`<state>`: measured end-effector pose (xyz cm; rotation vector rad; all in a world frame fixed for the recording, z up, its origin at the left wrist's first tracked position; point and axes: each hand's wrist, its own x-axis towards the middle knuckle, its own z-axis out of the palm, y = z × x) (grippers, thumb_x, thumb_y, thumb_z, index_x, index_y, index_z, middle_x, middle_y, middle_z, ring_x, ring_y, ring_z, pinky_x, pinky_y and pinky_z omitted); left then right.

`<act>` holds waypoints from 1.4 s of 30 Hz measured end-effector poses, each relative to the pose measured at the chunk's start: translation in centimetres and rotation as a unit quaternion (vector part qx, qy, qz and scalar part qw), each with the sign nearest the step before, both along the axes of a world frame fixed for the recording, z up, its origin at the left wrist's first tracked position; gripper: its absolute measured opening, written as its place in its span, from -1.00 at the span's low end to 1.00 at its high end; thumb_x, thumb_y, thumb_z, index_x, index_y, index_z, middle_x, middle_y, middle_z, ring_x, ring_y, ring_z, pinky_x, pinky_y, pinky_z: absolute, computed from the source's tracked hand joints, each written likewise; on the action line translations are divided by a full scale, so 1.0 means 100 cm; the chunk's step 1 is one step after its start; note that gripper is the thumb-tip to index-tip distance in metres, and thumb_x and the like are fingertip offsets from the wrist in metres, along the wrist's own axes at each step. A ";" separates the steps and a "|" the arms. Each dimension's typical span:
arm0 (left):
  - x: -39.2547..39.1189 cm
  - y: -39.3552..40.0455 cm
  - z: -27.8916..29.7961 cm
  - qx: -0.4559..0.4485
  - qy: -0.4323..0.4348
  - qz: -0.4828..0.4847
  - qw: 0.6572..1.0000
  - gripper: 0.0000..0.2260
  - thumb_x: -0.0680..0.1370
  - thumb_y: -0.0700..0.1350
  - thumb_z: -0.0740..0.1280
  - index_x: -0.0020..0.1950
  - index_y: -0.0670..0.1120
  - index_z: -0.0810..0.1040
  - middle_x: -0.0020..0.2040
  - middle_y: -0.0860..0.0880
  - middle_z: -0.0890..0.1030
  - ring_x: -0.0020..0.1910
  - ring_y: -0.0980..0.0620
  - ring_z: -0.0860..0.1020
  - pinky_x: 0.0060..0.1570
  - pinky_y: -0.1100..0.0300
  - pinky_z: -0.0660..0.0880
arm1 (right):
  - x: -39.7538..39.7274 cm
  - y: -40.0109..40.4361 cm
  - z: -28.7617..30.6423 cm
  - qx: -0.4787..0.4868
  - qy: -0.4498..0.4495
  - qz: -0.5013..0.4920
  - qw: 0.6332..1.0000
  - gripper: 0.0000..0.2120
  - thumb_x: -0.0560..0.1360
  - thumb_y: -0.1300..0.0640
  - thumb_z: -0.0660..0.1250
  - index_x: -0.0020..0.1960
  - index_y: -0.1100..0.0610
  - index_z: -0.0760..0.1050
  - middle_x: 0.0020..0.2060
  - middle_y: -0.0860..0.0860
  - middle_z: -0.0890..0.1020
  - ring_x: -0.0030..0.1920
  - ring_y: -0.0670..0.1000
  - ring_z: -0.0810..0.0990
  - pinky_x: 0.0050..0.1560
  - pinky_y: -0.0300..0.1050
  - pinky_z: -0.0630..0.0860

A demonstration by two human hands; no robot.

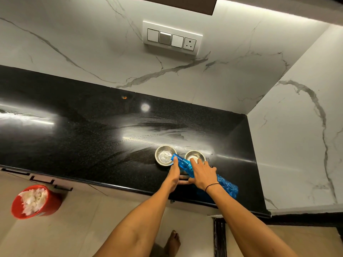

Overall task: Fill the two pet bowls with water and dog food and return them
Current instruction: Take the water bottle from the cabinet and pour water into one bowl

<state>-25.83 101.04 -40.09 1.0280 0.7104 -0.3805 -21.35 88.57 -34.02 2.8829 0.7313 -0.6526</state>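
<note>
Two small steel pet bowls stand side by side on the black counter (92,130). The left bowl (164,154) holds some water; the right bowl (194,155) looks empty. A blue translucent water bottle (185,165) lies tilted, its mouth over the left bowl's rim. My left hand (174,173) supports the bottle near its neck. My right hand (202,173) grips the bottle's middle from above and hides part of it. The bottle's base (228,188) sticks out behind my right wrist.
A red bucket (35,202) with white contents sits on the floor at the left. A marble wall with a switch panel (171,38) rises behind the counter, and a side wall closes it on the right. My bare foot (173,242) is below the counter edge.
</note>
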 end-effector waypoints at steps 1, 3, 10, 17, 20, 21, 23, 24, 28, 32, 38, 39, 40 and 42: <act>0.000 0.000 0.000 0.001 0.000 -0.001 1.000 -0.28 0.67 0.39 -0.13 0.60 -0.05 0.36 0.38 -0.29 0.60 0.11 -0.19 0.71 -0.18 0.01 0.72 | 0.000 0.000 0.000 0.000 0.000 0.000 1.000 -0.32 0.44 -0.14 0.48 0.41 -0.05 0.21 0.37 0.07 0.44 0.35 0.22 0.44 0.22 0.40 0.48; -0.001 0.000 0.001 0.002 0.001 -0.002 1.000 -0.28 0.67 0.39 -0.13 0.60 -0.04 0.36 0.38 -0.29 0.60 0.13 -0.20 0.71 -0.18 0.01 0.72 | -0.001 0.000 0.000 -0.001 -0.002 -0.001 1.000 -0.32 0.44 -0.14 0.48 0.42 -0.05 0.21 0.38 0.08 0.44 0.36 0.22 0.45 0.23 0.41 0.48; -0.001 0.002 0.000 0.003 -0.002 -0.003 1.000 -0.27 0.67 0.39 -0.14 0.61 -0.05 0.36 0.38 -0.29 0.61 0.07 -0.15 0.71 -0.16 0.02 0.72 | -0.001 0.002 0.000 -0.002 -0.003 -0.003 1.000 -0.32 0.44 -0.14 0.47 0.42 -0.06 0.20 0.38 0.08 0.44 0.36 0.22 0.45 0.23 0.42 0.48; -0.002 0.004 0.002 0.004 -0.013 -0.001 1.000 -0.30 0.68 0.38 -0.12 0.62 -0.04 0.33 0.30 -0.25 0.63 0.03 -0.12 0.72 -0.15 0.01 0.72 | -0.002 0.002 0.000 0.007 -0.007 -0.006 1.000 -0.33 0.44 -0.13 0.46 0.43 -0.05 0.21 0.36 0.06 0.43 0.34 0.20 0.45 0.22 0.39 0.48; -0.003 0.005 0.003 0.006 -0.007 0.002 1.000 -0.29 0.68 0.38 -0.13 0.60 -0.04 0.35 0.25 -0.22 0.63 0.03 -0.12 0.72 -0.17 0.02 0.71 | -0.002 0.004 0.000 0.005 -0.007 -0.002 1.000 -0.33 0.44 -0.13 0.46 0.43 -0.06 0.22 0.37 0.06 0.44 0.34 0.21 0.45 0.21 0.39 0.48; -0.003 0.006 0.004 0.005 -0.006 0.002 1.000 -0.29 0.68 0.38 -0.13 0.60 -0.04 0.36 0.25 -0.22 0.63 0.03 -0.12 0.72 -0.17 0.02 0.71 | -0.002 0.005 0.000 0.003 -0.007 -0.001 1.000 -0.32 0.44 -0.13 0.47 0.43 -0.06 0.21 0.37 0.06 0.44 0.34 0.21 0.45 0.22 0.39 0.48; -0.002 0.007 0.006 0.002 -0.004 0.002 1.000 -0.29 0.68 0.38 -0.14 0.59 -0.05 0.36 0.24 -0.22 0.63 0.03 -0.12 0.72 -0.15 0.02 0.71 | -0.001 0.006 0.001 0.001 -0.009 0.001 1.000 -0.32 0.44 -0.14 0.47 0.43 -0.07 0.20 0.37 0.07 0.44 0.35 0.21 0.45 0.22 0.40 0.48; -0.001 0.007 0.007 0.000 -0.002 0.002 1.000 -0.29 0.68 0.38 -0.14 0.59 -0.05 0.36 0.22 -0.22 0.64 0.03 -0.12 0.71 -0.14 0.02 0.71 | 0.000 0.006 0.001 0.000 -0.011 0.000 1.000 -0.32 0.44 -0.14 0.47 0.43 -0.07 0.20 0.37 0.07 0.44 0.34 0.21 0.45 0.21 0.39 0.48; 0.001 0.006 0.010 0.000 0.004 -0.001 1.000 -0.28 0.67 0.39 -0.13 0.59 -0.06 0.38 0.19 -0.20 0.65 0.05 -0.14 0.72 -0.17 0.02 0.71 | 0.001 0.005 0.002 0.002 -0.014 -0.001 1.000 -0.32 0.45 -0.14 0.46 0.44 -0.06 0.22 0.37 0.06 0.44 0.34 0.21 0.45 0.19 0.35 0.50; 0.001 0.005 0.011 0.003 0.006 0.001 1.000 -0.28 0.67 0.39 -0.13 0.57 -0.05 0.40 0.18 -0.20 0.66 0.05 -0.14 0.72 -0.17 0.02 0.72 | 0.000 0.004 0.002 0.003 -0.015 -0.002 1.000 -0.33 0.44 -0.14 0.46 0.43 -0.06 0.21 0.35 0.06 0.45 0.33 0.21 0.46 0.18 0.35 0.50; 0.001 0.006 0.013 0.017 -0.005 0.012 1.000 -0.27 0.63 0.45 -0.09 0.57 0.02 0.39 0.40 -0.22 0.60 0.16 -0.17 0.71 -0.13 -0.01 0.72 | -0.002 0.002 0.001 0.031 -0.017 -0.012 0.999 -0.34 0.44 -0.13 0.46 0.41 -0.06 0.20 0.32 0.05 0.45 0.31 0.20 0.47 0.17 0.36 0.51; 0.000 0.006 0.013 0.022 -0.009 0.015 1.000 -0.26 0.62 0.47 -0.08 0.59 0.04 0.38 0.45 -0.20 0.57 0.20 -0.17 0.70 -0.13 -0.02 0.72 | -0.003 0.002 0.001 0.037 -0.019 -0.014 0.999 -0.34 0.44 -0.14 0.46 0.40 -0.06 0.20 0.32 0.04 0.46 0.30 0.21 0.48 0.17 0.36 0.51; 0.000 0.006 0.013 0.030 -0.015 0.018 0.999 -0.27 0.61 0.47 -0.07 0.60 0.06 0.36 0.49 -0.17 0.53 0.25 -0.16 0.67 -0.13 -0.03 0.73 | -0.003 0.003 0.001 0.042 -0.021 -0.014 0.999 -0.34 0.44 -0.14 0.46 0.40 -0.06 0.20 0.31 0.04 0.47 0.28 0.21 0.49 0.16 0.36 0.52; -0.001 0.008 0.019 0.047 -0.031 0.025 0.998 -0.31 0.64 0.44 -0.06 0.61 0.07 0.34 0.53 -0.12 0.48 0.28 -0.10 0.63 -0.15 -0.01 0.73 | -0.004 0.002 0.000 0.052 -0.026 -0.014 0.998 -0.34 0.45 -0.16 0.46 0.41 -0.06 0.21 0.29 0.04 0.48 0.27 0.20 0.50 0.16 0.36 0.53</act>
